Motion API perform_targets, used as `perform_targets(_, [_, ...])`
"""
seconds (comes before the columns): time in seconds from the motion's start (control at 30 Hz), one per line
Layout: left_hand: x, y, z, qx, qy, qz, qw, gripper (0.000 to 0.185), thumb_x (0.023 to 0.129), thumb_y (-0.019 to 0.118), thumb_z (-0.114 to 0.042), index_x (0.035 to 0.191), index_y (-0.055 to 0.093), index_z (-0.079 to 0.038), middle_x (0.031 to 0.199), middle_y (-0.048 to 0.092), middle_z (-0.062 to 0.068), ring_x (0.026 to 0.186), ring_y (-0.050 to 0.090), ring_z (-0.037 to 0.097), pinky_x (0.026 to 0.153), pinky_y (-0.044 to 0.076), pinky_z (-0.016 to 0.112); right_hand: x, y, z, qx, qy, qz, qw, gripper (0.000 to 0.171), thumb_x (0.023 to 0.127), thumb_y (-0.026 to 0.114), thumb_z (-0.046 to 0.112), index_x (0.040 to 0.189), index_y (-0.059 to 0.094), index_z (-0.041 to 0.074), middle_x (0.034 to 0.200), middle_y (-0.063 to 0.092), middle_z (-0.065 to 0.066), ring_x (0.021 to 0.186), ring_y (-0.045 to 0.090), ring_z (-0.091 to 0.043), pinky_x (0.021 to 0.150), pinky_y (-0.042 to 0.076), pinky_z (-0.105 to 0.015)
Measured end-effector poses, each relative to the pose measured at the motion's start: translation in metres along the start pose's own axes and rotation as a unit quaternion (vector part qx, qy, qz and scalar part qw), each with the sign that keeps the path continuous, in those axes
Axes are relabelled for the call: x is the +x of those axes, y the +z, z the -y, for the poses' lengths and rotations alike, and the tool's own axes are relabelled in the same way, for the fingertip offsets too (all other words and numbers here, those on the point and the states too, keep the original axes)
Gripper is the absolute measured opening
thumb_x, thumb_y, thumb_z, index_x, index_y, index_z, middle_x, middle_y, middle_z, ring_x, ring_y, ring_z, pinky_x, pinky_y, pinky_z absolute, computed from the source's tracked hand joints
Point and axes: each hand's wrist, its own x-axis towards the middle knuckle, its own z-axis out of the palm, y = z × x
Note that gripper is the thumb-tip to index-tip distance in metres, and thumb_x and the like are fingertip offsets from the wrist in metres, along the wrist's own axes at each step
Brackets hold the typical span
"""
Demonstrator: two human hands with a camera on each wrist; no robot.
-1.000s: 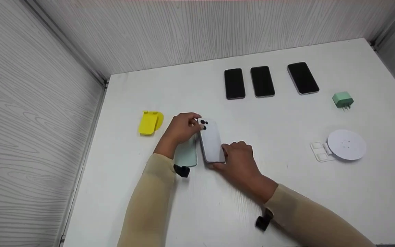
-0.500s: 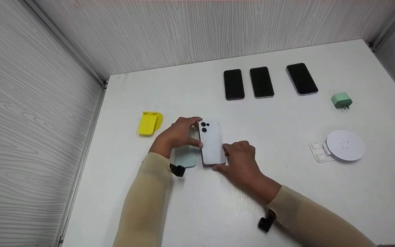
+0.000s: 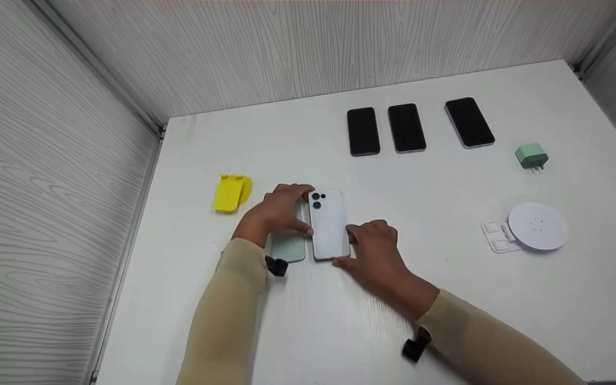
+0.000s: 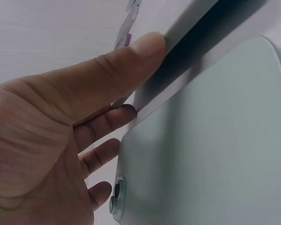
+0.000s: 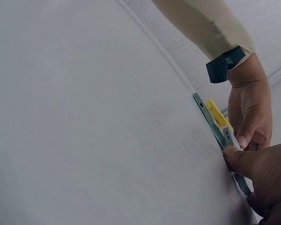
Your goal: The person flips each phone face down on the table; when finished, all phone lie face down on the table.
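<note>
A white phone point(image 3: 328, 222) lies back-up on the white table point(image 3: 447, 299), its camera cluster at the far end. My left hand point(image 3: 276, 211) grips its upper left edge, thumb on the side and fingers over the top corner. My right hand point(image 3: 375, 246) pinches its near right corner. A mint-green phone point(image 3: 288, 247) lies right beside it, partly under my left hand. The left wrist view shows that green phone point(image 4: 210, 150) close up, with the thumb point(image 4: 107, 70) pressed against the white phone's edge point(image 4: 196, 28). In the right wrist view both phone edges point(image 5: 228, 137) meet at my right hand point(image 5: 267, 173).
A yellow folding stand point(image 3: 232, 192) sits left of the hands. Three black phones point(image 3: 406, 128) lie screen-up in a row at the back. A green plug adapter point(image 3: 531, 155) and a round white charging pad point(image 3: 538, 225) are at the right. Walls enclose the table.
The white phone was tilted up on its edge and has come down flat beside the green phone. Both hands lowered with it and kept their hold.
</note>
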Motion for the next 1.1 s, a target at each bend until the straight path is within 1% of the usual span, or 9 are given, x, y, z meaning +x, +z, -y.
perform_targets(0.23, [0.003, 0.001, 0.0, 0.013, 0.011, -0.01, 0.9998, 0.099, 0.083, 0.097, -0.038, 0.166, 0.044, -0.029, 0.162, 0.052, -0.003, 0.151, 0.039, 0.031, 0.13, 0.033, 0.058, -0.001, -0.002, 0.001, 0.0, 0.005, 0.001, 1.0, 0.069, 0.088, 0.092, 0.043, 0.142, 0.067, 0.01, 0.111, 0.069, 0.0, 0.134, 0.049, -0.03, 0.125, 0.026, -0.053])
perform_targets(0.4, [0.004, 0.004, 0.0, 0.033, 0.021, -0.024, 0.9989, 0.095, 0.082, 0.099, -0.038, 0.162, 0.05, -0.026, 0.164, 0.05, -0.002, 0.152, 0.039, 0.027, 0.13, 0.031, 0.056, 0.0, -0.001, 0.0, -0.002, 0.003, 0.002, 1.0, 0.072, 0.087, 0.093, 0.042, 0.145, 0.066, 0.008, 0.115, 0.071, -0.001, 0.135, 0.049, -0.031, 0.125, 0.026, -0.054])
perform_targets(0.6, [0.004, 0.007, -0.002, 0.042, 0.014, -0.028, 0.9986, 0.095, 0.082, 0.098, -0.038, 0.162, 0.05, -0.026, 0.167, 0.047, -0.002, 0.153, 0.038, 0.027, 0.13, 0.031, 0.057, -0.001, 0.0, 0.0, -0.004, 0.002, 0.004, 1.0, 0.074, 0.088, 0.092, 0.042, 0.147, 0.065, 0.008, 0.117, 0.072, -0.002, 0.136, 0.049, -0.032, 0.126, 0.026, -0.054])
perform_targets(0.7, [0.002, 0.008, -0.004, 0.043, 0.01, -0.032, 0.9985, 0.095, 0.083, 0.097, -0.042, 0.163, 0.049, -0.027, 0.168, 0.046, -0.002, 0.153, 0.038, 0.028, 0.13, 0.032, 0.057, -0.001, -0.001, 0.0, 0.001, 0.002, 0.001, 1.0, 0.072, 0.088, 0.093, 0.042, 0.146, 0.066, 0.008, 0.115, 0.072, -0.001, 0.135, 0.049, -0.031, 0.125, 0.026, -0.054])
perform_targets(0.83, [-0.001, 0.01, -0.005, 0.043, 0.012, -0.045, 0.998, 0.095, 0.082, 0.096, -0.045, 0.162, 0.05, -0.025, 0.168, 0.046, -0.001, 0.153, 0.039, 0.028, 0.128, 0.034, 0.056, 0.0, -0.002, 0.001, 0.005, 0.002, 0.004, 1.0, 0.066, 0.087, 0.093, 0.042, 0.139, 0.069, 0.01, 0.11, 0.07, 0.001, 0.129, 0.05, -0.028, 0.123, 0.028, -0.053])
perform_targets(0.9, [-0.003, 0.011, -0.006, 0.042, 0.014, -0.053, 0.9977, 0.094, 0.082, 0.096, -0.044, 0.162, 0.051, -0.024, 0.168, 0.046, -0.001, 0.154, 0.038, 0.027, 0.128, 0.033, 0.054, 0.004, -0.004, 0.001, 0.001, -0.002, 0.012, 1.0, 0.059, 0.086, 0.094, 0.043, 0.13, 0.071, 0.01, 0.105, 0.069, 0.002, 0.123, 0.052, -0.027, 0.119, 0.031, -0.053])
perform_targets(0.97, [-0.003, 0.011, -0.006, 0.039, 0.014, -0.057, 0.9975, 0.094, 0.081, 0.097, -0.043, 0.161, 0.051, -0.024, 0.167, 0.047, -0.001, 0.154, 0.038, 0.027, 0.128, 0.033, 0.053, 0.01, -0.011, -0.001, 0.001, -0.005, 0.024, 1.0, 0.056, 0.086, 0.092, 0.045, 0.125, 0.072, 0.01, 0.102, 0.069, 0.001, 0.117, 0.055, -0.028, 0.116, 0.034, -0.053])
perform_targets(1.03, [-0.004, 0.012, -0.007, 0.034, 0.008, -0.057, 0.9978, 0.094, 0.081, 0.097, -0.043, 0.161, 0.051, -0.025, 0.167, 0.047, -0.002, 0.153, 0.038, 0.027, 0.128, 0.033, 0.053, 0.022, -0.022, -0.003, -0.003, -0.008, 0.027, 1.0, 0.057, 0.09, 0.088, 0.049, 0.126, 0.073, 0.008, 0.103, 0.071, -0.003, 0.113, 0.059, -0.031, 0.112, 0.038, -0.056])
perform_targets(1.1, [-0.003, 0.012, -0.008, 0.032, 0.004, -0.054, 0.998, 0.095, 0.082, 0.097, -0.043, 0.162, 0.05, -0.025, 0.168, 0.046, -0.002, 0.153, 0.038, 0.028, 0.129, 0.033, 0.053, 0.038, -0.035, -0.007, -0.011, 0.0, 0.013, 1.0, 0.062, 0.095, 0.081, 0.054, 0.132, 0.073, 0.005, 0.109, 0.074, -0.008, 0.113, 0.062, -0.034, 0.11, 0.041, -0.059])
